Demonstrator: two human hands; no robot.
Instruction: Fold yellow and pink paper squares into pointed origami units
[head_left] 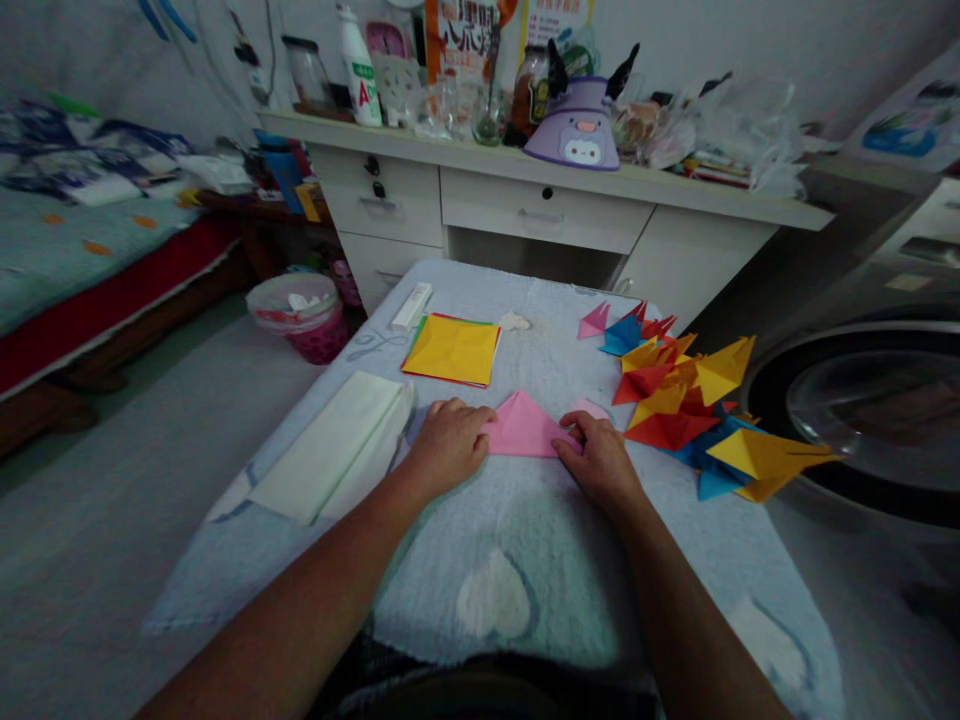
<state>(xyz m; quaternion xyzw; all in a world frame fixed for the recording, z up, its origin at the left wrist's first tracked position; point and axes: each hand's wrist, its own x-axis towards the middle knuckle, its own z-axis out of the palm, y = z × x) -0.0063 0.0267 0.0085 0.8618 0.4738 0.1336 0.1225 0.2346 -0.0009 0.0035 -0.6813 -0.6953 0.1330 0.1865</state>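
A pink sheet of origami paper (523, 428), folded into a triangle with its point facing away from me, lies on the cloth-covered table (480, 540). My left hand (451, 442) pinches its left corner. At the right corner, my right hand (598, 455) has thumb and fingers closed on the paper. Just behind the right hand a bit of lighter pink paper (589, 407) shows. Beyond my left hand sits a stack of square paper (453, 349), yellow on top. Folded paper cranes (671, 400) in red, yellow, blue and pink crowd the table's right side.
A folded pale cloth or paper (334, 440) lies at the left, with a white box-like object (412, 307) beyond it. A white desk (540, 205) stands behind the table. On the floor at left is a pink bin (319, 335); a washing machine (870, 380) stands at right.
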